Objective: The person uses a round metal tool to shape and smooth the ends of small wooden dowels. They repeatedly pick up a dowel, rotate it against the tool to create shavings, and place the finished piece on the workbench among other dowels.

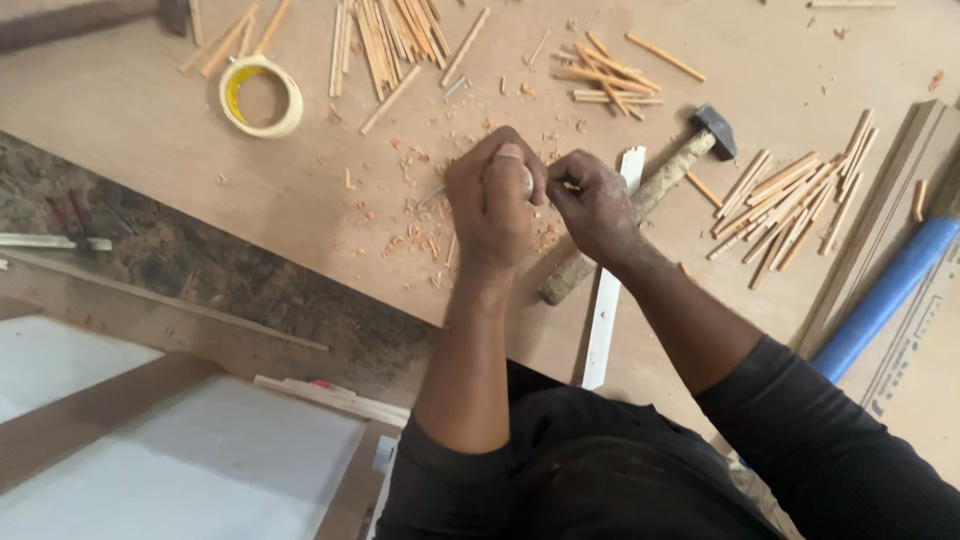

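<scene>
over on the far left of the brown board lies a roll of yellow tape (261, 96), with a bundle of thin wood sticks (385, 35) just beyond it. near the middle, the left hand (490, 200) is clenched around a tool with a pale rounded handle (526, 180), its metal tip hidden. touching it, the right hand (592, 208) pinches a small wooden sliver (571, 186) above scattered shavings (420, 225). just beside the right wrist rest a white strip (608, 300) and a hammer (640, 200). farther right sit more cut sticks (790, 205) and a blue tube (885, 295).
</scene>
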